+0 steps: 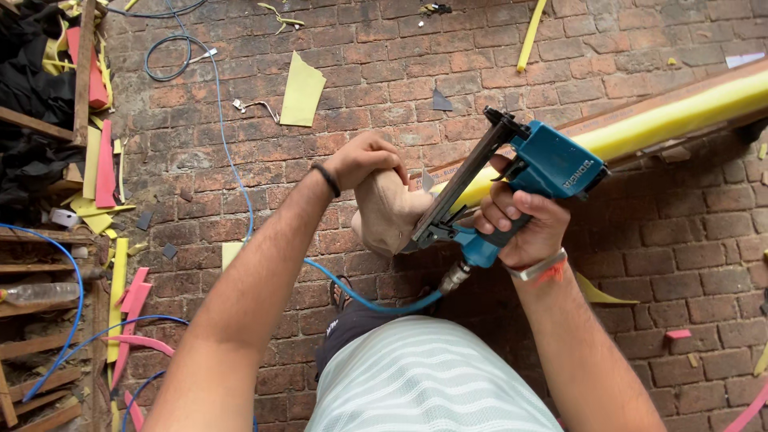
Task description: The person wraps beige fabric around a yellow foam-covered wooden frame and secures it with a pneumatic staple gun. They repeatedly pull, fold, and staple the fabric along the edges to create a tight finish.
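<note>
My right hand (520, 228) grips the handle of a blue pneumatic staple gun (544, 164), its long dark magazine angled up toward the middle of the view. A blue air hose (352, 292) runs from the gun's base down and off to the left. My left hand (364, 160) is closed around the top of a tan fabric-covered piece (388, 212), which sits right against the gun's magazine. A black band circles my left wrist and a pale band with orange thread my right.
A long yellow foam-covered wooden piece (672, 120) stretches to the right edge. Yellow and pink foam scraps (302, 90) litter the brick floor (360, 64). Wooden frames, black cloth and a plastic bottle (40, 294) lie at the left.
</note>
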{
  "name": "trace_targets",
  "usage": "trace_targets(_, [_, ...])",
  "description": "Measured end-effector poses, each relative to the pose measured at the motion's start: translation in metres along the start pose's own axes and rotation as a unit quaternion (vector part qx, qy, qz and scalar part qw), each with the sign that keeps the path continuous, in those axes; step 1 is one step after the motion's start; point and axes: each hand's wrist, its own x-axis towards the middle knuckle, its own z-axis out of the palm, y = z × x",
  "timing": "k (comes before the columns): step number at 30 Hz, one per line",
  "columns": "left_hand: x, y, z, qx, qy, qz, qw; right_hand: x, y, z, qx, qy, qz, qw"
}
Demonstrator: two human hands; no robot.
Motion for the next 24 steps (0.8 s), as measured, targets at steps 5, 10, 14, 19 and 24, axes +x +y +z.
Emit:
trace_targets(5, [-0.027, -0.032, 0.026, -0.097, 0.195, 0.129, 0.967, 0.017, -0.016, 0.042, 0.025, 0.049, -0.091, 0.994])
trace_targets(10, [-0.046, -0.002, -0.009, -0.056, 0.112, -0.004, 0.992, 0.102, -0.071, 0.080, 0.097, 0.170, -0.217, 0.956])
trace_targets(14, [-0.112, 0.062, -0.091, 0.113, 0.271, 0.111, 0.949, 0.168, -0.104, 0.085, 0.185, 0.245, -0.188, 0.933])
trace_targets(19, [-0.107, 0.061, -0.059, 0.110, 0.518, 0.075, 0.845, 0.233, -0.132, 0.044, 0.058, 0.261, -0.073, 0.961])
trace_targets(24, [-0.037, 0.051, 0.025, 0.189, 0.386, -0.133, 0.893, 0.362, -0.144, -0.006, -0.488, 0.075, 0.136, 0.859])
